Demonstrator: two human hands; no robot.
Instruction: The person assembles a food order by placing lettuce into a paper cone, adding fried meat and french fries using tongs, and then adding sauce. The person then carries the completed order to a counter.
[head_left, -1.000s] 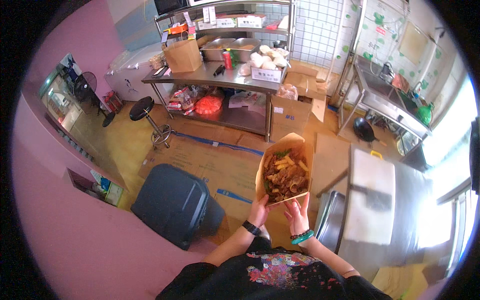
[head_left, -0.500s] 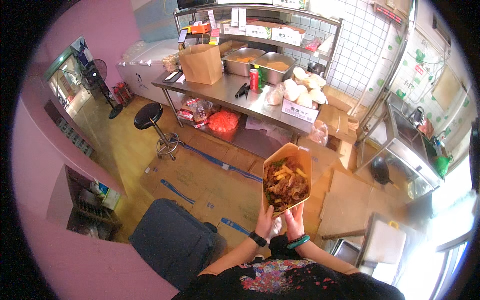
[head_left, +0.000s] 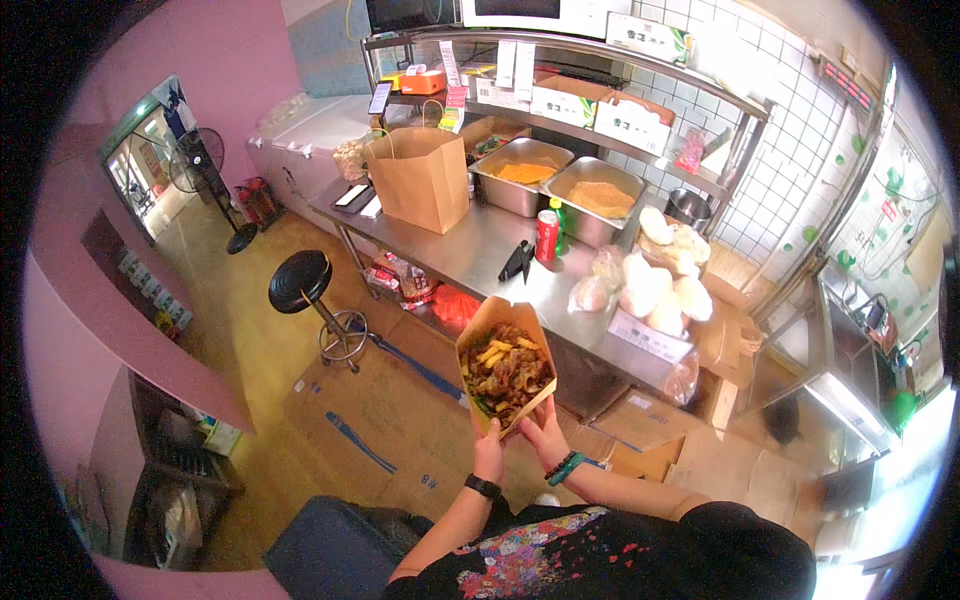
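An uncovered kraft-paper food box [head_left: 549, 345] is held out in front of me, tilted so its contents show. Inside lie browned meat slices, yellow strips like fries and some greens [head_left: 505, 372]. My left hand [head_left: 487, 452] grips the near left side of the box, and a dark band is on that wrist. My right hand [head_left: 545, 440] grips its near right corner, below a green bracelet. The fingers under the box are hidden. Beyond it, the steel table [head_left: 450, 236] carries a brown paper bag [head_left: 425, 190], a red can [head_left: 546, 236] and a green bottle [head_left: 557, 220].
Two steel pans [head_left: 600, 195] with orange-brown food stand at the table's back. A carton of round pale breads [head_left: 655, 290] sits at its right end. A black stool [head_left: 300, 280] stands left, a dark blue chair [head_left: 330, 550] near me. Flattened cardboard [head_left: 375, 425] covers the floor.
I have come closer to the steel table and turned. The food box, still in both hands, now appears farther left, nearer the table's front edge.
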